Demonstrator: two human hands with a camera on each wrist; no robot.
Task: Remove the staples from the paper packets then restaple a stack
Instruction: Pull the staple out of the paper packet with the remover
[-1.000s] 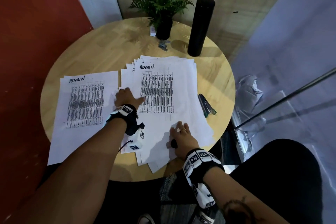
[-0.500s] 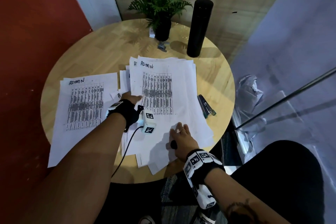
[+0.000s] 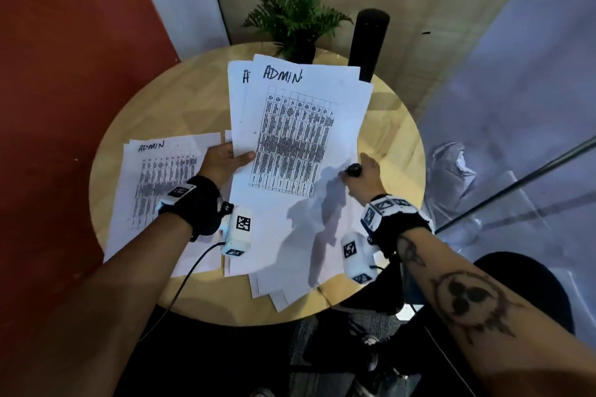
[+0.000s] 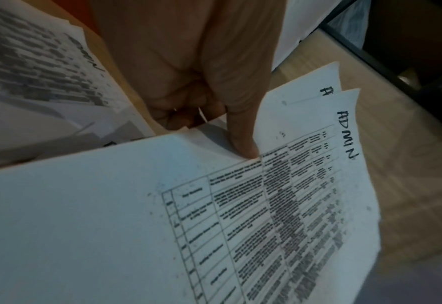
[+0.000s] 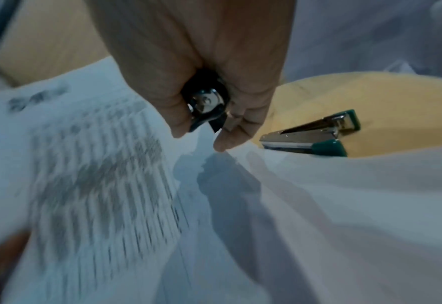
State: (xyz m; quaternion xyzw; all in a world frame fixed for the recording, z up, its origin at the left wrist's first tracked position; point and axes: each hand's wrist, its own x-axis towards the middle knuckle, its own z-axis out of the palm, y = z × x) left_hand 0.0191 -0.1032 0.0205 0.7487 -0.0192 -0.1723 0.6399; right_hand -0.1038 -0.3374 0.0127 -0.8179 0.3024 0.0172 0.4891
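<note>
1. Left grip: the left hand (image 3: pixel 222 160) pinches the loose stack of sheets (image 3: pixel 300 126) at its left edge, thumb on top and fingers curled beneath, as the left wrist view shows.
2. Right grip: the right hand (image 3: pixel 364 179) is curled round a small black staple remover (image 5: pixel 205 100), its fingertips touching the stack's right side.
3. Change: a second ago these sheets lay flat and fanned on the desk (image 3: pixel 180 100) under both hands; now their far end is lifted and tilted up toward the camera.
4. Meaning: the sheets look gathered for squaring up, so restapling seems close.
5. Stapler (image 5: pixel 315 133): it lies on the desk just beside the right hand, ungripped.
6. Second packet (image 3: pixel 161 177): it rests flat to the left; whether it keeps its staple cannot be told.
</note>
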